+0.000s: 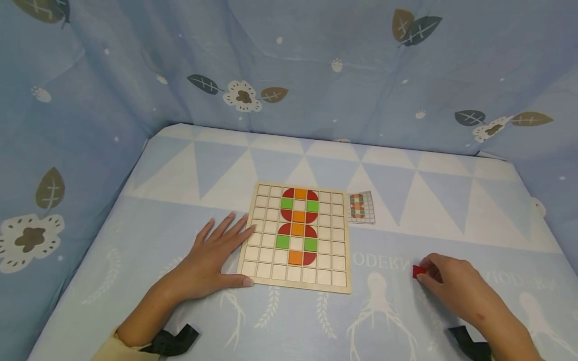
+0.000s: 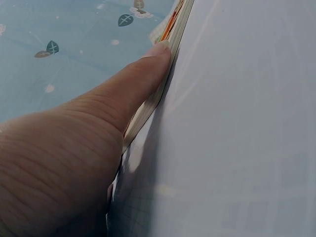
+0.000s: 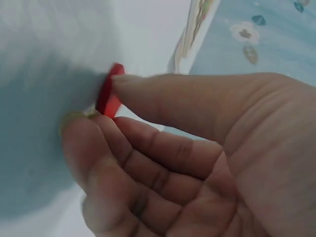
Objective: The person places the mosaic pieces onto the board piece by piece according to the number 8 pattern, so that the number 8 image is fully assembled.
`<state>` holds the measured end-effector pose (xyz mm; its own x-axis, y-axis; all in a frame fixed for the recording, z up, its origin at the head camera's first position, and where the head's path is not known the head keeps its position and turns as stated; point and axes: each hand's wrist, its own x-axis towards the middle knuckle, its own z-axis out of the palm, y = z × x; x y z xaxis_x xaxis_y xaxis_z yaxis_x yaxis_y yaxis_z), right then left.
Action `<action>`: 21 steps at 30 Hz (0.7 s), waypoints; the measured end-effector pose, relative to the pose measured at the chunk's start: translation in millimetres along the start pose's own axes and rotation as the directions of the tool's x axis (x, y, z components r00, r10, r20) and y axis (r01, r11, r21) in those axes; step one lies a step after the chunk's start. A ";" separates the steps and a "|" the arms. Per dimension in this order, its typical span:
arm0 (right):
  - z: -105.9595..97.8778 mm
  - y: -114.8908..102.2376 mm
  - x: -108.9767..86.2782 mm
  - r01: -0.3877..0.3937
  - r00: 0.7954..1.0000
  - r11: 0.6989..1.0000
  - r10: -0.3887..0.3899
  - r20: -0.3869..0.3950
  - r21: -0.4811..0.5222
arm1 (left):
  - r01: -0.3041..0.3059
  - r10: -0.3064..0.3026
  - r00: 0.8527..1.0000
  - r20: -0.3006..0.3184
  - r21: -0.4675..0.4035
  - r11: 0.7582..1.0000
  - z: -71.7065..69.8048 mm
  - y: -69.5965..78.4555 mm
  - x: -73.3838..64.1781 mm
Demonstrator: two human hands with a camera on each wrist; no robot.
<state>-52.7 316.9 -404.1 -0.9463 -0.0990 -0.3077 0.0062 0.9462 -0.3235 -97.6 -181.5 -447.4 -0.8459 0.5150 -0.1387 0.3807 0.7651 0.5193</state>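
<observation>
A square wooden grid board (image 1: 266,271) lies on the table, with red quarter-round, orange and green tiles in its middle columns. My left hand (image 1: 205,263) lies along the board's left side, fingers spread and straight, with fingertips and thumb at its edge. In the left wrist view the thumb (image 2: 123,89) is stretched along the side of the board (image 2: 148,113). Right of the board, my right hand (image 1: 456,281) pinches a small red tile (image 1: 418,271) between thumb and fingers. The right wrist view shows this red tile (image 3: 109,91) edge-on at the thumb tip.
Just past the board's right edge lies a small card (image 1: 363,207) printed with a similar coloured pattern on a grid. The table (image 1: 180,215) has a blue and white patterned cover. Blue printed curtains (image 1: 316,65) enclose its back and sides.
</observation>
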 end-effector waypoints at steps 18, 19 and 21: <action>8.6 -5.6 0.4 0.022 0.999 0.996 -0.026 0.039 0.091 | -0.024 0.024 0.999 -0.035 -0.011 1.000 0.0 0.7 -1.0; 8.2 -5.0 0.9 0.015 0.999 0.996 -0.019 0.045 0.093 | -0.027 0.027 0.999 -0.035 -0.012 1.000 0.0 0.8 -0.9; 7.6 -3.5 1.9 -0.002 0.998 0.995 -0.004 0.057 0.096 | -0.027 0.026 0.999 -0.034 -0.012 1.000 0.0 1.2 -0.5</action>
<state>-52.1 311.0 -410.4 -0.9265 -0.1199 -0.3567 0.0387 0.9124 -0.4074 -96.7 -180.8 -446.7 -0.8476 0.5217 -0.0965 0.3989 0.7465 0.5326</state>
